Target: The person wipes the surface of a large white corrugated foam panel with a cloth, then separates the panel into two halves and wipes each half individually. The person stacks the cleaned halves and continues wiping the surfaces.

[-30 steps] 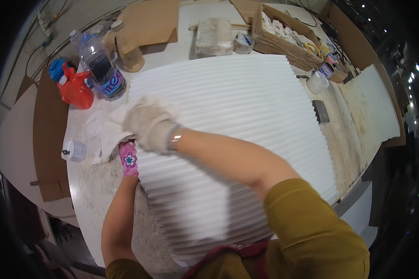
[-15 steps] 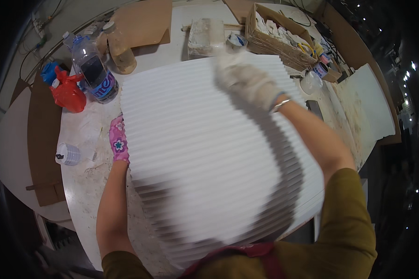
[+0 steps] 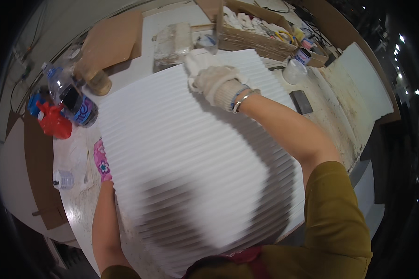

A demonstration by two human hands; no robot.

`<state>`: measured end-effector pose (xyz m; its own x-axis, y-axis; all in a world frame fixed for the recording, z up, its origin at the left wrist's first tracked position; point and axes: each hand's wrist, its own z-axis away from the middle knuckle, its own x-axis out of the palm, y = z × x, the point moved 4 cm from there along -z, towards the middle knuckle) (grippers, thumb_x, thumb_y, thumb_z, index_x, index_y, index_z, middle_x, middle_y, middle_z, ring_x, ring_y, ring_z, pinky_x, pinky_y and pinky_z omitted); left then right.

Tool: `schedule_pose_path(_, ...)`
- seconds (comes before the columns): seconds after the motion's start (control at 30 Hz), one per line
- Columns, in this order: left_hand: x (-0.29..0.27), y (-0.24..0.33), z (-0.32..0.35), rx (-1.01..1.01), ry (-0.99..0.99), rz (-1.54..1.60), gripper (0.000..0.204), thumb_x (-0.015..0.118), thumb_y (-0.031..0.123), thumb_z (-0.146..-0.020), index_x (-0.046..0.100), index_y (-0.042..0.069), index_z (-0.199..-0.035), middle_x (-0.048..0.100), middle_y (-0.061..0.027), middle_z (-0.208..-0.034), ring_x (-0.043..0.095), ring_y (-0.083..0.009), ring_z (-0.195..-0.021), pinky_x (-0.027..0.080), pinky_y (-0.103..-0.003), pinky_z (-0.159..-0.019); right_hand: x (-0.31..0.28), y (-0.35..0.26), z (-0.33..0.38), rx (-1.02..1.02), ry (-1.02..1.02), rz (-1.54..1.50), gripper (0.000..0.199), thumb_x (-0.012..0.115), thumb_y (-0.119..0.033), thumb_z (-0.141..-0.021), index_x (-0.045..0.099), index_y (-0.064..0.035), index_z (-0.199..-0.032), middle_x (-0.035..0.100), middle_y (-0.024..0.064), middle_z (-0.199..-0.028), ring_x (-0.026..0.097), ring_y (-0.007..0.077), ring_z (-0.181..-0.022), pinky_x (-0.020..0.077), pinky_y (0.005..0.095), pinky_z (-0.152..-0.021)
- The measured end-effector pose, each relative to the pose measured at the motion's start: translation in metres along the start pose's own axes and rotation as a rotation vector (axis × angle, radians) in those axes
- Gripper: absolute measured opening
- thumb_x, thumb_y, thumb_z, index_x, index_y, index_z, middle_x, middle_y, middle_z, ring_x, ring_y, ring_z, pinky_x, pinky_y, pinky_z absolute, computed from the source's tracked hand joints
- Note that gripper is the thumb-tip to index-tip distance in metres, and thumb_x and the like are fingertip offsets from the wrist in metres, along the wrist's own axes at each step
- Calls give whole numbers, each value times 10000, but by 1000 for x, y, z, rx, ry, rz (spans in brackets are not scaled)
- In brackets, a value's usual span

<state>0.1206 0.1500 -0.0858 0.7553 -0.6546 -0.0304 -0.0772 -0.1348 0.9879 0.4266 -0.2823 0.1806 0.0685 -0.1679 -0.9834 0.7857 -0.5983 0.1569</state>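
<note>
White ribbed panel (image 3: 181, 153); pink flowered glove (image 3: 101, 160).

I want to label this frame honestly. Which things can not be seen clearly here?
- Head view: the left hand in a pink flowered glove is mostly behind the edge of the white ribbed panel; its grip is hidden.
- The near part of the panel is motion-blurred.
- Contents of the cardboard box are too small to identify.
- What the gloved right hand holds, if anything, is unclear.

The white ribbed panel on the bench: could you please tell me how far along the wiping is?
Done: cannot tell; no wiped patch stands out on the white ribbed panel. In hand: the gloved right hand presses a white cloth at the far edge, while the left hand steadies the left edge. Left: possibly the near, shadowed ribs.
</note>
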Motion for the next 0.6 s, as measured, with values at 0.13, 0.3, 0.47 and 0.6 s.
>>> schedule_pose_path(0.13, -7, 9, -1, -10, 25, -112, 350, 435, 144, -1075, 604, -12, -1338, 644, -70, -1222, 618, -170, -1031, 496, -305, -893, 28, 66, 19, -27, 117, -48, 253, 547, -265, -1008, 748, -112, -1008, 742, 139, -1054, 723, 333, -973, 566, 458, -873)
schedule_pose_path(0.3, 5, 38, 12, 16, 52, -249, 337, 431, 142, -1070, 616, 3, -1315, 650, -82, -1193, 622, -195, -1017, 498, -325, -885, 20, 219, 69, 412, -76, 134, 271, 590, -265, -979, 750, -63, -1062, 732, 188, -1122, 713, 347, -1068, 567, 453, -899)
schedule_pose_path(0.47, 30, 69, 31, 39, 62, -475, 326, 428, 140, -1064, 628, 17, -1291, 655, -93, -1164, 627, -220, -1003, 500, -346, -877, 33, 212, 55, 214, 308, -968, 314, 612, -238, -970, 650, -34, -1206, 704, 176, -1089, 679, 333, -1033, 544, 392, -945)
schedule_pose_path(0.6, 55, 99, 43, 66, 72, -598, 319, 426, 138, -1060, 637, 28, -1272, 660, -102, -1140, 631, -240, -991, 501, -362, -870, 56, 122, 43, 5, 479, -457, 429, 621, -356, -977, 639, -4, -1222, 623, 193, -1251, 647, 343, -1082, 533, 399, -960)
